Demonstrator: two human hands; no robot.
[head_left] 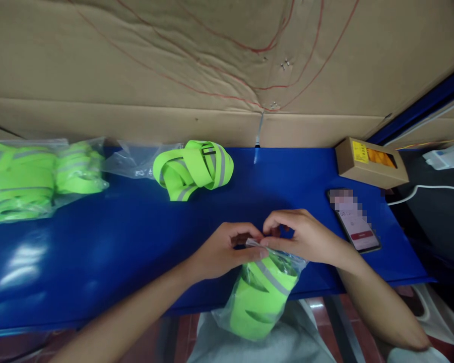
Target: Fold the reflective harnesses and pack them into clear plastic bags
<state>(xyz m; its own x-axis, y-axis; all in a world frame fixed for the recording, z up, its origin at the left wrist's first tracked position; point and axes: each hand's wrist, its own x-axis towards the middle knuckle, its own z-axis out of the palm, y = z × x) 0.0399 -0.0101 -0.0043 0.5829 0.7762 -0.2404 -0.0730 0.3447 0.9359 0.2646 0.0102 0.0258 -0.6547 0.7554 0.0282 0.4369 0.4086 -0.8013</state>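
Note:
A clear plastic bag (227, 310) with a folded neon-green reflective strap (255, 307) inside hangs at the table's front edge, above my lap. My left hand (230, 249) pinches the bag's top edge between thumb and fingers. Close beside it, my right hand (300, 234) grips the same edge, its fingertips almost meeting the left ones. Beyond my hands, a loose coiled green strap (192, 171) with grey stripes and a black buckle lies on the table. An unfilled-looking clear bag (132, 160) touches its left side.
Bagged green straps (18, 181) sit at the left of the blue table (128, 242). On the right lie a phone (355, 222) and a cardboard box (374, 164) holding something orange. A cardboard wall (136, 75) with red strings rises behind.

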